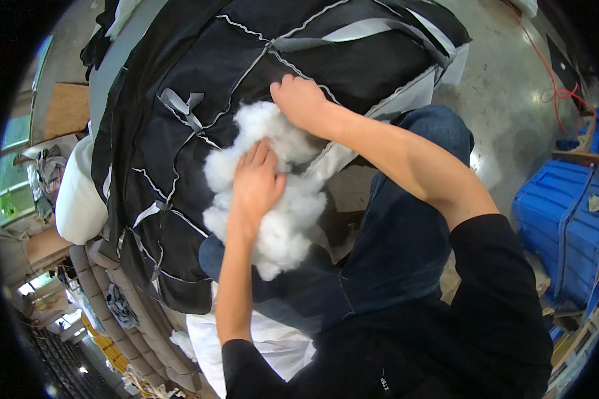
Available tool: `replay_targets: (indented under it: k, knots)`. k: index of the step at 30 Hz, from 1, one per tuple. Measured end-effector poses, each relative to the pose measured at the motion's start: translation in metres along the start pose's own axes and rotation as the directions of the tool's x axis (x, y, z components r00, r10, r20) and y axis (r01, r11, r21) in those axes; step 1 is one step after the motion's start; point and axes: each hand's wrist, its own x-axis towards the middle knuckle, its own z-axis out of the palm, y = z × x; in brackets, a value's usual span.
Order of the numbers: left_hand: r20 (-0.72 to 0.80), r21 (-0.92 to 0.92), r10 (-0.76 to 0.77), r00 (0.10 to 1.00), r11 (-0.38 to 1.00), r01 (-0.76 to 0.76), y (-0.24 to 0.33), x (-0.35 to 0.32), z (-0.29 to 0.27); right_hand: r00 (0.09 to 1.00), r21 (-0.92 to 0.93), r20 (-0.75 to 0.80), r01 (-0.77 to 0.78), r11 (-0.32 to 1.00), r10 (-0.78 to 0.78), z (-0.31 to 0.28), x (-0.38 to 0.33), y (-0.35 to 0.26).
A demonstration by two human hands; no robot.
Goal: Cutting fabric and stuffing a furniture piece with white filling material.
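A clump of fluffy white fibre stuffing [283, 229] lies over my lap and the near edge of a large black fabric cover [199, 63]. My left hand [256, 179] presses into the stuffing, its fingers bent down into the fluff and the thumb to the right. Farther off, my right hand [301, 103] is curled closed at the stuffing's far edge, over the black fabric; what its fingers hold is hidden. White-edged seams cross the cover in a grid, with loose grey strips [180, 110] tied at some crossings.
Blue plastic crates [556, 216] stand at the right, and a red cord [562, 93] trails over the concrete floor [496, 106]. At the left are a white roll [80, 196] and brown padded cushions [116, 292]. White cloth [273, 339] lies beside my lap.
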Motion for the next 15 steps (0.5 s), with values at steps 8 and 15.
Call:
replay_targets:
  k: [8,15]
  knots:
    - [0.336,0.089,-0.345,0.876,0.938,0.335,0.006,0.070,0.029,0.970,0.154,-0.230,0.111,0.982,-0.074,-0.038,-0.008,-0.014]
    - [0.190,0.019,-0.251,0.949,0.967,0.252,-0.015,0.078,0.016,0.984,0.262,-0.179,0.075,0.962,-0.028,-0.059,-0.006,-0.013]
